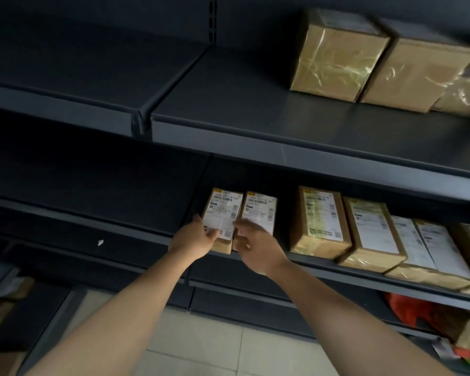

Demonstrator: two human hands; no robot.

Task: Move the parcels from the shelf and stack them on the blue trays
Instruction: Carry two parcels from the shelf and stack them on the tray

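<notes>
I am reaching both arms to the middle shelf [337, 270], where two slim labelled parcels are lying side by side at its left end. My left hand [192, 240] is cupping the near left corner of the left slim parcel [223, 213], fingers spread and touching its label but not yet clamped, because I judge that corner gives the easiest purchase. My right hand [255, 246] is hovering loosely spread over the near end of the right slim parcel [259, 210], apparently so both can be drawn out together. Further right, larger brown boxes [320, 221] are leaning in a row, and two taped cartons [339, 55] are sitting on the upper shelf [255, 115]. The blue trays are not showing here, so I cannot tell where they are.
</notes>
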